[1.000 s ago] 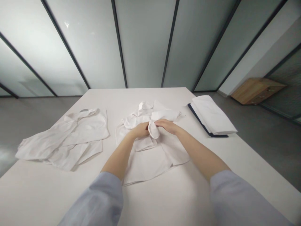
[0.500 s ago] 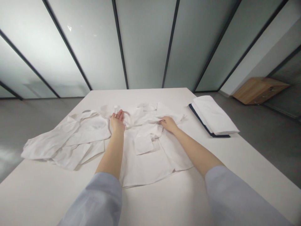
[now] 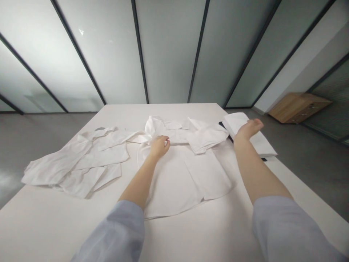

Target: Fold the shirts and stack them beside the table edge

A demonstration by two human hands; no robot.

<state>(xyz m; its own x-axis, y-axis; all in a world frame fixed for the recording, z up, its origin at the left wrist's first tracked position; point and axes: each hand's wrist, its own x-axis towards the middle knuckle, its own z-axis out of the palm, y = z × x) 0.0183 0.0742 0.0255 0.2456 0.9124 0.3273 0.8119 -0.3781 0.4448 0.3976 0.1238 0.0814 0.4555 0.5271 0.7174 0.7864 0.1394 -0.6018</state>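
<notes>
A white shirt (image 3: 177,178) lies spread in front of me, its collar end at the far side and its hem toward me. My left hand (image 3: 160,146) is over the shirt's upper left part, fingers curled in; what they hold, if anything, is hidden. The shirt's right sleeve (image 3: 209,136) is laid out to the right, slightly crumpled. My right hand (image 3: 248,129) is raised above a folded white cloth (image 3: 263,145), with its fingers stretched out to the right and nothing visible in it.
Another white garment (image 3: 81,156) lies loosely crumpled on the left of the white table (image 3: 191,240). Dark fabric (image 3: 221,124) shows under the folded cloth. Frosted glass panels (image 3: 169,51) stand behind the table, and a wooden cabinet (image 3: 297,107) is at the far right.
My right hand has let go of the shirt and moved right, over the folded cloth. My left hand has moved right and its fingers have curled. The bunched cloth on the shirt is now spread out.
</notes>
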